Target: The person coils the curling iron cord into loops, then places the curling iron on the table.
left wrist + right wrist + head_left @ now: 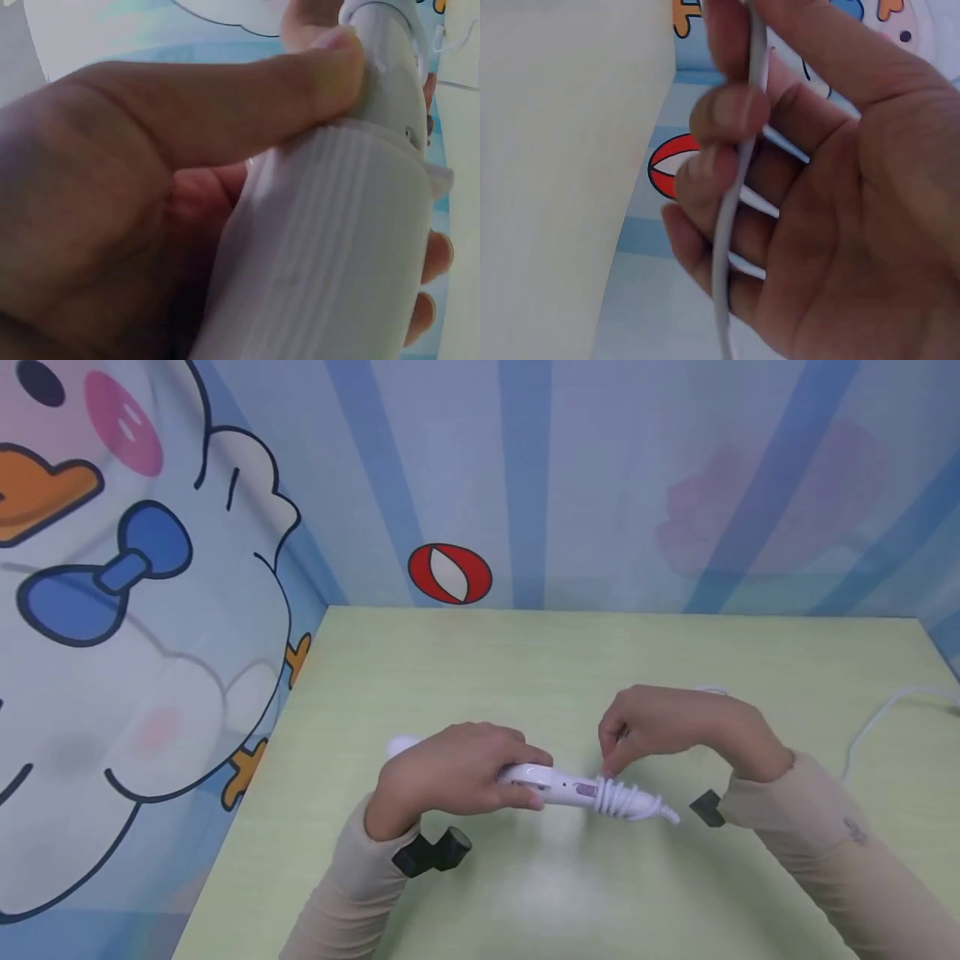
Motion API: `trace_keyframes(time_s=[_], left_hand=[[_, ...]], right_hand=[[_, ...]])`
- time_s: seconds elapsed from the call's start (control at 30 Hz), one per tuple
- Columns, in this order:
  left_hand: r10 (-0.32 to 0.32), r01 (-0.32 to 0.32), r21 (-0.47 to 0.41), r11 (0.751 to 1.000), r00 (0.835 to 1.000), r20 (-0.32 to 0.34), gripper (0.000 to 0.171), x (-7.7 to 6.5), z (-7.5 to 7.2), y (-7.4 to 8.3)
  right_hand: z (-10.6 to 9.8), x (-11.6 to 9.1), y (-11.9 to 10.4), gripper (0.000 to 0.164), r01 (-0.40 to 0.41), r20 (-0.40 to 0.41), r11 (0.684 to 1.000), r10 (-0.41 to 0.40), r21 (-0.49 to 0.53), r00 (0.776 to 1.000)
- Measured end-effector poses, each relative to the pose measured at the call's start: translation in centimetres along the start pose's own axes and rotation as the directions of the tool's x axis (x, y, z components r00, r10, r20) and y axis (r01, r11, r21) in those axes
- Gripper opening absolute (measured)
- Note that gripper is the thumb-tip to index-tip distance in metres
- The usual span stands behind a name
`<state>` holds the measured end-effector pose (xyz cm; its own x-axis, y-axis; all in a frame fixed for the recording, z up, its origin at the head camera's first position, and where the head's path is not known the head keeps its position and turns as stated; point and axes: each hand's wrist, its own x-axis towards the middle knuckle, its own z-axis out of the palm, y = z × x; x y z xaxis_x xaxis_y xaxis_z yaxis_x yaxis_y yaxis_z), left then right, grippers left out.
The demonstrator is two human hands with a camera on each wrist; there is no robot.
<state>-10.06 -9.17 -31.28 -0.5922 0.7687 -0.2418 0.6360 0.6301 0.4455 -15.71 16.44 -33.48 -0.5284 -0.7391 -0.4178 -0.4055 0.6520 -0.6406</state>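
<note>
A white curling iron [558,787] is held just above the table, its white cord [618,799] wound in several turns round the handle end. My left hand [461,768] grips its body, thumb and fingers on opposite sides; the ribbed white body [322,240] fills much of the left wrist view. The iron's rounded far end [401,745] shows past the left hand. Beside the windings, my right hand [663,722] pinches the cord between thumb and forefinger. In the right wrist view the loose cord [721,262] runs down across the curled fingers.
The pale green table [465,668] meets a blue striped wall [600,485] at the back. On the left stands a wall with a cartoon duck [225,593]. More white cord [862,739] trails across the table's right side.
</note>
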Motion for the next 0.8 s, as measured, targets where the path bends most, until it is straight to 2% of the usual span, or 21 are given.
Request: trace_keyframes(time_s=[0.1,0.2,0.3,0.43,0.57,0.7,0.8], left_hand=[[-0.072,0.072,0.058,0.996,0.997,-0.007,0.019,0.3,0.4,0.6],[-0.161,0.163,0.101,0.981,0.986,-0.032,0.018,0.7,1.0,1.0],[-0.24,0.249,0.161,0.955,0.968,-0.071,0.018,1.3,1.6,1.2],[-0.315,0.335,0.241,0.911,0.942,-0.12,0.021,2.4,2.4,1.2],[-0.383,0.406,0.221,0.887,0.913,-0.14,0.023,3.6,3.4,0.7],[-0.448,0.467,0.133,0.874,0.882,-0.149,0.023,4.4,4.1,-0.6],[-0.484,0.5,0.047,0.865,0.856,-0.182,0.026,4.7,4.3,-1.6]], right_hand=[[-0.2,0.6,-0.7,0.022,-0.074,-0.018,0.994,0.073,-0.077,0.997],[-0.4,1.1,-1.3,0.019,-0.136,-0.055,0.977,0.129,-0.167,0.99],[-0.4,1.5,-1.8,0.013,-0.179,-0.092,0.955,0.162,-0.238,0.983],[-0.1,2.1,-2.2,0.01,-0.193,-0.146,0.935,0.155,-0.298,0.977],[0.4,2.5,-2.5,0.011,-0.222,-0.23,0.91,0.146,-0.349,0.962],[1.1,2.7,-2.7,0.013,-0.246,-0.328,0.889,0.117,-0.386,0.937],[1.7,2.8,-2.6,0.016,-0.252,-0.414,0.881,0.072,-0.4,0.908]])
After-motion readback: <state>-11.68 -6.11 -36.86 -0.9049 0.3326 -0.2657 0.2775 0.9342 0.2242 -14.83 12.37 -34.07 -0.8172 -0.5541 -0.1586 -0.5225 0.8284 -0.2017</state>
